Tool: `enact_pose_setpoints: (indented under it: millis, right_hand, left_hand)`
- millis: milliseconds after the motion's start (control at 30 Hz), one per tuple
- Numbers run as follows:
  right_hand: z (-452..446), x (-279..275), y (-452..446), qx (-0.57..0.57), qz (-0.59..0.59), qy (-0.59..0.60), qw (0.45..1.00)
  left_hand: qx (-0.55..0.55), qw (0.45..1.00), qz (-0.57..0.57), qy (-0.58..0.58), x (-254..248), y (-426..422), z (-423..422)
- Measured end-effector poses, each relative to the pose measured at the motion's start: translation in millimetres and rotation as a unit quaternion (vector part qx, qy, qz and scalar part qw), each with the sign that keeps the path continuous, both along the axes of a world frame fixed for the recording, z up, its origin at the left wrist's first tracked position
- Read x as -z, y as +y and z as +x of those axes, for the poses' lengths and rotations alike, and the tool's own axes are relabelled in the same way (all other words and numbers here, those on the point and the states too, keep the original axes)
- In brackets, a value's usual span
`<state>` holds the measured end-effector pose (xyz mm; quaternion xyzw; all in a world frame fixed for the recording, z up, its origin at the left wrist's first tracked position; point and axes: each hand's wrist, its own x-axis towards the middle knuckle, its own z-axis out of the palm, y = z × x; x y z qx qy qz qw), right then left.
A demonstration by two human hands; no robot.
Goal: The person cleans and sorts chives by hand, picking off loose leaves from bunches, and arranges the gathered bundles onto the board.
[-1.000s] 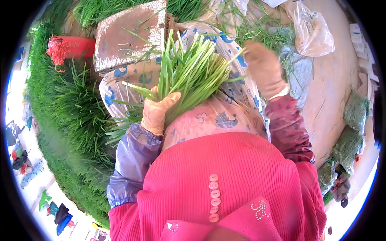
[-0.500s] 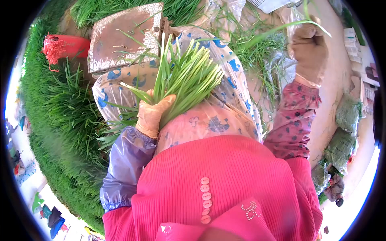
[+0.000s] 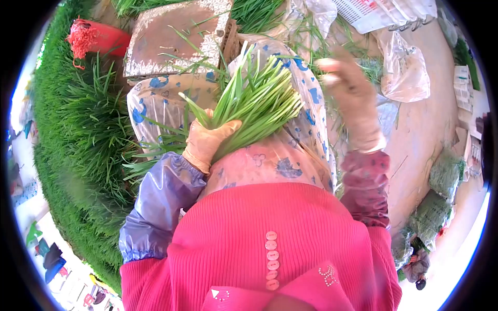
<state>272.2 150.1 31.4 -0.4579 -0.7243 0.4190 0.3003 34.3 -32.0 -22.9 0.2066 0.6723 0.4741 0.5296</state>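
My left hand point(image 3: 207, 141), in a thin pale glove, is closed around a bundle of garlic chives point(image 3: 267, 98) above my lap. Their pale cut ends point up and right, and the green leaves trail out to the lower left. My gloved right hand point(image 3: 355, 98) is in the air to the right of the bundle, apart from it. It is blurred, but its fingers look spread, and I see nothing in them. Clear plastic with blue prints point(image 3: 314, 96) covers my legs under the bundle.
A worn box-like block point(image 3: 179, 39) stands beyond my knees, beside a red roll with frayed strands point(image 3: 106, 39). Many chives point(image 3: 78, 135) stand massed on the left. A clear plastic bag point(image 3: 407, 70), a white crate point(image 3: 381, 13) and wrapped green bundles point(image 3: 433, 212) lie on the right.
My right hand has swung left from the far right toward the bundle. The long leaf it held is gone from it. My left hand still grips the chives.
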Motion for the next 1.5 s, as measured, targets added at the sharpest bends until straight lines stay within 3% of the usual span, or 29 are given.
enact_pose_setpoints:
  millis: [33, 100, 200, 267, 333, 400, 467, 500, 633, 733, 800, 833, 867, 900, 933, 1000, 1033, 1067, 1100, 1133, 1167, 1200, 1367, 1400, 1467, 1500]
  right_hand:
    - [-21.3, 1.4, -10.1, -0.076, 0.108, -0.011, 0.991]
    - [-61.2, -14.1, -21.8, -0.138, 0.262, -0.163, 0.941]
    - [-89.1, 12.0, -23.3, -0.136, 0.236, -0.231, 0.934]
    - [-90.2, 31.5, -14.3, -0.130, 0.283, -0.199, 0.929]
    - [-72.6, 44.9, 6.8, 0.011, 0.296, -0.153, 0.943]
    - [-33.7, 45.0, 45.3, 0.059, 0.315, -0.262, 0.910]
    - [-11.6, 15.8, 59.7, 0.138, 0.200, -0.309, 0.920]
    - [-9.6, 9.0, 55.9, 0.138, 0.201, -0.312, 0.918]
    - [-27.1, -7.0, 17.7, -0.069, 0.363, -0.117, 0.922]
    - [-62.7, 2.3, -12.1, -0.173, 0.385, -0.146, 0.895]
    - [-78.6, 6.4, -13.7, -0.270, 0.358, -0.072, 0.891]
    - [-87.7, 19.5, -6.8, -0.233, 0.269, 0.116, 0.928]
    - [-85.1, 19.9, 2.5, -0.229, 0.269, 0.113, 0.929]
    - [-82.8, 9.3, 11.5, -0.087, 0.038, 0.232, 0.968]
    - [-78.9, 4.3, 20.1, 0.063, -0.195, 0.332, 0.921]
    - [-50.3, 13.8, 54.8, 0.077, -0.174, 0.346, 0.919]
    - [-44.7, 10.7, 63.4, 0.087, -0.154, 0.361, 0.916]
    - [-42.3, 8.8, 60.8, 0.087, -0.151, 0.361, 0.916]
    - [-44.1, -3.0, 50.0, -0.001, -0.110, 0.184, 0.977]
    - [-45.5, -11.6, 42.8, -0.085, -0.068, -0.002, 0.994]
    - [-47.4, -14.7, 41.7, -0.167, -0.150, -0.121, 0.967]
    - [-49.4, 1.4, 22.8, -0.140, -0.239, 0.068, 0.958]
    - [-43.3, 30.7, 28.8, -0.275, -0.205, 0.005, 0.939]
    - [-44.3, 26.7, 28.7, -0.273, -0.206, 0.007, 0.940]
    - [-46.5, 9.4, 28.4, -0.273, -0.111, -0.102, 0.950]
    - [-47.0, 3.0, 27.8, -0.283, -0.153, -0.080, 0.944]
  left_hand:
    - [0.003, 1.000, 0.002, 0.007, -0.5, -0.2, -0.7]
    - [0.011, 0.999, 0.035, -0.013, -1.6, -0.3, 2.2]
    - [0.024, 0.999, 0.017, 0.040, -2.6, 0.2, 5.3]
    - [0.009, 0.999, 0.007, 0.039, -0.1, 0.4, 4.8]
    - [0.030, 0.995, -0.002, 0.100, -1.5, 0.6, 5.0]
    - [0.019, 0.995, 0.002, 0.097, -0.8, 0.4, 6.7]
    - [0.014, 0.995, 0.008, 0.100, 0.4, 1.2, 5.1]
    - [0.019, 0.995, 0.008, 0.101, 1.7, 1.9, 5.2]
    - [0.034, 0.992, 0.022, 0.117, 11.7, 3.0, 5.7]
    - [0.046, 0.988, 0.010, 0.148, 10.9, 2.5, 4.6]
    - [0.050, 0.989, 0.007, 0.136, 12.1, 1.1, 3.5]
    - [0.049, 0.991, 0.005, 0.122, 12.7, 0.5, 3.2]
    - [0.053, 0.991, 0.006, 0.121, 10.9, 1.3, 2.7]
    - [0.039, 0.995, 0.005, 0.089, 7.9, 2.0, 2.2]
    - [0.025, 0.998, 0.004, 0.057, 5.9, 1.5, 2.0]
    - [0.007, 0.999, 0.020, 0.025, 1.0, -1.2, 2.7]
    - [0.035, 0.996, 0.033, 0.080, -6.4, -1.4, 2.1]
    - [0.061, 0.988, 0.047, 0.134, -10.8, -2.9, 2.9]
    - [0.015, 0.997, 0.074, 0.031, -8.6, -6.5, 9.4]
    - [0.019, 0.997, 0.072, 0.029, -9.5, -9.2, 11.9]
    - [0.000, 0.997, 0.082, -0.008, -10.1, -11.1, 13.3]
    - [-0.020, 0.995, 0.092, -0.044, -10.2, -10.5, 13.8]
    - [-0.035, 0.993, 0.075, -0.079, -10.3, -9.5, 9.9]
    - [-0.034, 0.994, 0.073, -0.078, -8.2, -9.8, 8.8]
    - [-0.019, 0.995, 0.082, -0.057, -4.0, -8.4, 8.8]
    - [-0.017, 0.995, 0.084, -0.059, -6.2, -7.3, 10.4]
